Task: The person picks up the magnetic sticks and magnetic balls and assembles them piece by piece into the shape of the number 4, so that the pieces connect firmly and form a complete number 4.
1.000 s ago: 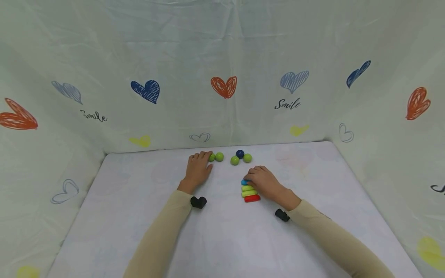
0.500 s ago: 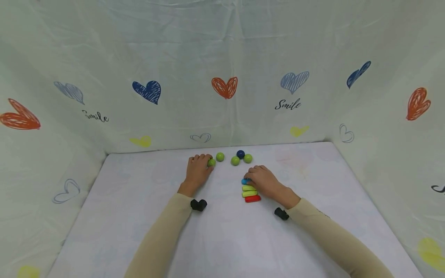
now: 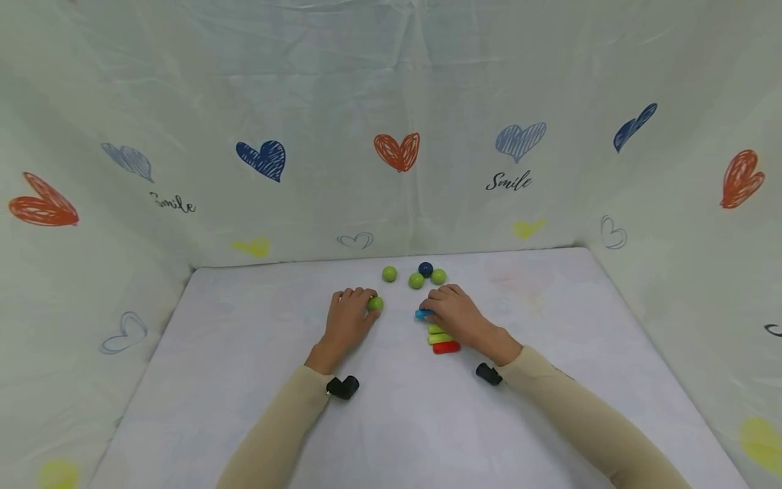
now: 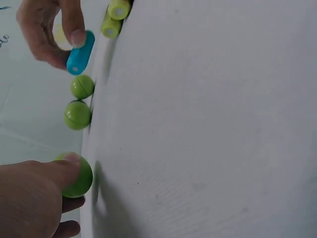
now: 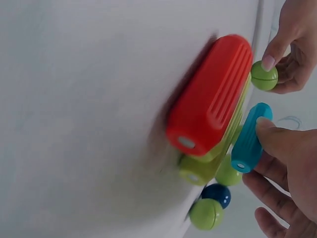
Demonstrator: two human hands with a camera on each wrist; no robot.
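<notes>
My left hand [image 3: 346,320] pinches a green ball [image 3: 375,303] between thumb and fingers; the left wrist view has the thumb on top of this ball [image 4: 79,181], just off the table. My right hand [image 3: 458,316] holds a short blue ribbed stick [image 5: 247,144] with a pale dot on its end, thumb on one side and fingers on the other. The stick appears lifted in both wrist views. Below it lie yellow-green sticks [image 3: 438,338] side by side, partly hidden by the right hand, and a red stick [image 3: 447,347] nearest to me.
Behind the hands, a lone green ball [image 3: 389,274] sits left of a cluster: a dark blue ball [image 3: 425,269] between two green balls [image 3: 416,280]. The white-covered table [image 3: 244,380] ends at a hanging sheet [image 3: 305,204] printed with hearts.
The left hand has taken hold of a green ball at the back and brought it nearer to me. The right hand has moved the blue stick slightly left, off the row of sticks.
</notes>
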